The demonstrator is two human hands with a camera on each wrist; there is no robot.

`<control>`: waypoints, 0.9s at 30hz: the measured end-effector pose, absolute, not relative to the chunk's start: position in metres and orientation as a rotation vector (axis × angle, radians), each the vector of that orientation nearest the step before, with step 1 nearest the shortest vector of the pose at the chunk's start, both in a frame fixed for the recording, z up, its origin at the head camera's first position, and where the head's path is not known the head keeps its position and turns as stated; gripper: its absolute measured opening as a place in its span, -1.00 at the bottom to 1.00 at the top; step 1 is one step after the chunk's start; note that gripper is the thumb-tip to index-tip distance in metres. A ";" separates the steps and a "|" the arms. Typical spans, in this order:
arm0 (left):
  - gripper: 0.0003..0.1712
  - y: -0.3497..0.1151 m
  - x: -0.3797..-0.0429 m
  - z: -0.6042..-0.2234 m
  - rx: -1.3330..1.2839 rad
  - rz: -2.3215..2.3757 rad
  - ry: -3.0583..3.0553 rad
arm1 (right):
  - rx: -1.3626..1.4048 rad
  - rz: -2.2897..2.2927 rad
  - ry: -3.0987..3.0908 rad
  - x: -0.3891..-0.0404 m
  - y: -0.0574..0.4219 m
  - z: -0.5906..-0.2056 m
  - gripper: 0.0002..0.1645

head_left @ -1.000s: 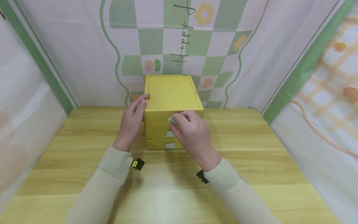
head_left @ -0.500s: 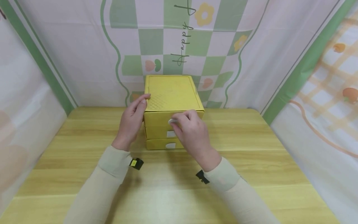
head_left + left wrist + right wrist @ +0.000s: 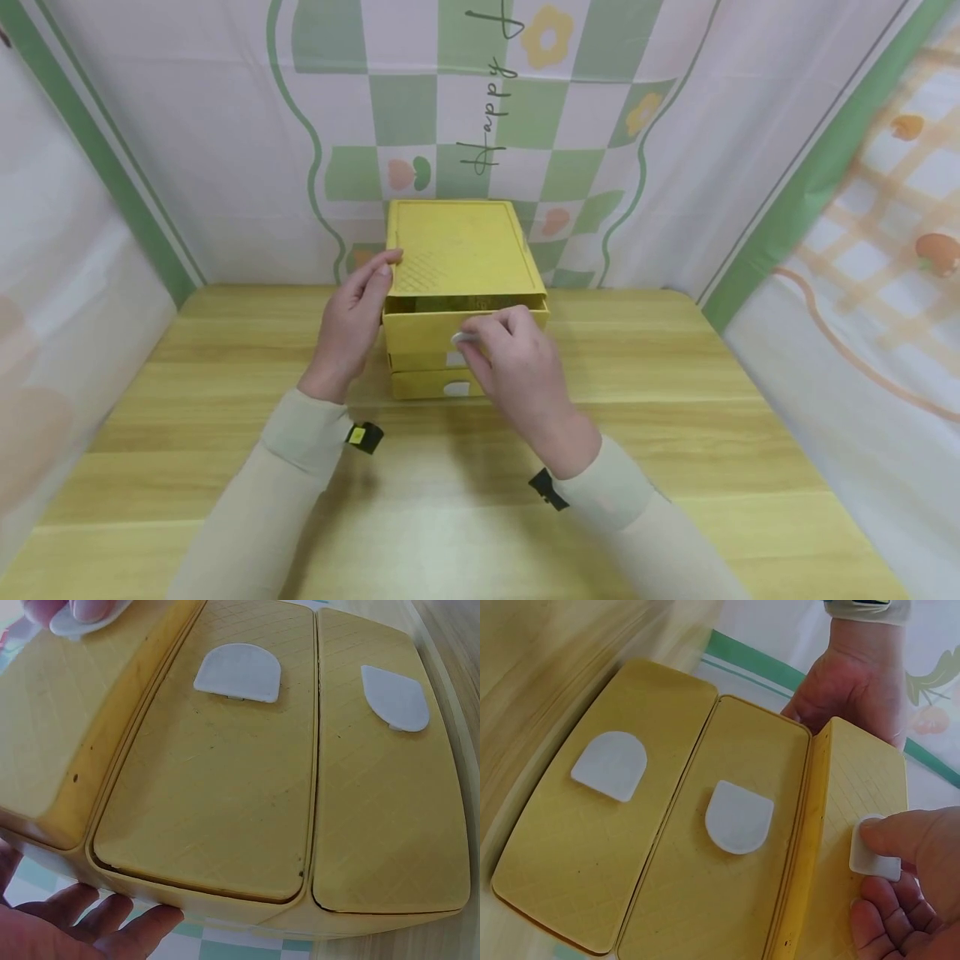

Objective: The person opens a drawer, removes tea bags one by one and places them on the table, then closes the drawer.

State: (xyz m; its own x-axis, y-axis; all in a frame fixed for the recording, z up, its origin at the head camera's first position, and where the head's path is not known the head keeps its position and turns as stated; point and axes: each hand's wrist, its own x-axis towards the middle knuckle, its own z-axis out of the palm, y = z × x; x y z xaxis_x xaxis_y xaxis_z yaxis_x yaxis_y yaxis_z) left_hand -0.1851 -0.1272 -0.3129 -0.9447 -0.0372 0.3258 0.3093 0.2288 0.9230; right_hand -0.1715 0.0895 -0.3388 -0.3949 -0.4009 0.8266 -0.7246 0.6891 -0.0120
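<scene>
A yellow three-drawer box (image 3: 457, 242) stands at the back of the table. Its top drawer (image 3: 418, 335) is pulled slightly out, and a narrow dark gap shows under the lid. My right hand (image 3: 525, 371) pinches the white drawer handle (image 3: 874, 861) on that drawer between thumb and fingers. Against the box's left side rests my left hand (image 3: 351, 321), its fingers (image 3: 127, 926) fairly straight along the wall. The middle drawer (image 3: 210, 772) and the bottom drawer (image 3: 390, 810) sit closed, each with a white handle. What the top drawer contains is largely hidden.
Wood-patterned table (image 3: 435, 508) spreads in front of the box and to both sides. Behind it hangs a green-and-white checked cloth (image 3: 472, 108). White printed cloths also line the left and right sides.
The top drawer, closed a second ago, has come slightly out toward me, with my right hand moving back on its handle. My left hand stays at the box's side.
</scene>
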 end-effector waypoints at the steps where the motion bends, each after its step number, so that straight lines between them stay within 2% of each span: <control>1: -0.44 -0.127 -0.185 -0.313 -0.257 -1.780 -2.223 | 0.865 0.474 -2.032 -0.170 0.090 -0.339 -0.79; 13: -0.42 -0.126 -0.181 -0.308 -0.265 -1.751 -2.230 | 0.865 0.492 -2.014 -0.158 0.091 -0.341 -0.79; 27: -0.42 -0.133 -0.207 -0.336 -0.266 -1.748 -2.190 | 0.891 0.526 -2.007 -0.145 0.094 -0.340 -0.80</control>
State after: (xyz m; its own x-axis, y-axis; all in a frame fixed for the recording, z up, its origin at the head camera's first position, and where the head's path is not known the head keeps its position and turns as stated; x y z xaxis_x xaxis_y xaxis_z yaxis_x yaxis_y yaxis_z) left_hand -0.2069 -0.1331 -0.3359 -0.9297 -0.0563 0.3640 0.3424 0.2319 0.9105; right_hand -0.1451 0.0937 -0.3398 -0.3798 -0.3930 0.8375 -0.7534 0.6567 -0.0336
